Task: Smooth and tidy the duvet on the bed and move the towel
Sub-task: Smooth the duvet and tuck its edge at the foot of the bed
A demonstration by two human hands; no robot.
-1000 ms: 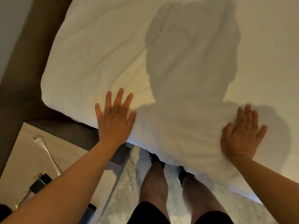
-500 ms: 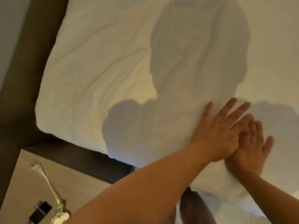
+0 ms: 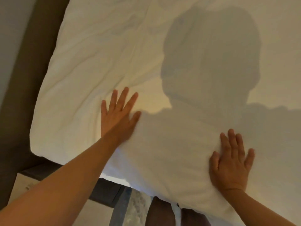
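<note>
Smoothing duvet (image 3: 91, 66): my left hand (image 3: 118, 115) and right hand (image 3: 231, 162) flat, fingers spread. Next: sweep left creases outward.

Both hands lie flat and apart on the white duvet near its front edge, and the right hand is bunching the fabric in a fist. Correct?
Not quite. In the head view the right hand is flat with fingers straight, like the left hand, on the duvet.

White wrinkled duvet (image 3: 101, 66) covering bed, hands flat on it
</note>
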